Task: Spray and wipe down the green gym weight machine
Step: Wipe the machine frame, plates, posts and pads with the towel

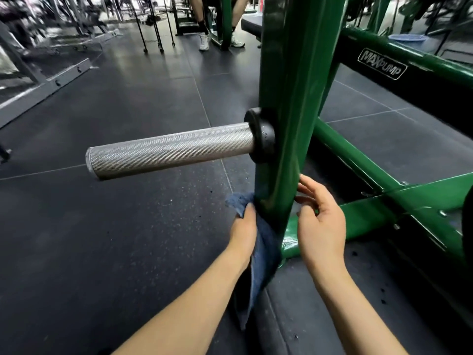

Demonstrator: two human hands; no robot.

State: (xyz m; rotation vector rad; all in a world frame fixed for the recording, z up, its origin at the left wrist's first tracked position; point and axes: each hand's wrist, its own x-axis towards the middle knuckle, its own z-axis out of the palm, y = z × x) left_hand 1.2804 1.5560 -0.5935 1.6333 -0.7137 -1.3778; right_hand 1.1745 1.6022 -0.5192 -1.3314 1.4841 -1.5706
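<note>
Low down at the foot of the green machine (289, 73) now, its upright post filling the middle of the view and running to the floor (115, 226). The left hand (243, 233) grips a blue cloth (266, 249) and presses it against the left face of the post, near the base; a corner of the cloth sticks up past the fingers and the rest hangs down toward the floor. The right hand (320, 224) sits just right of the post, holding nothing, fingers loosely curled, tips close to or touching the post's right edge, hard to tell which. Above the hands, a knurled steel peg (169, 149) juts out left from the post, with a black collar (261, 135) where it meets the green paint. To the right, green frame bars spread across the floor, and a far bar carries a MAXPUMP label (381, 64). Far off, someone's legs in white shoes (204, 41) stand by more green frame, and grey equipment (51, 80) lines the far left.
</note>
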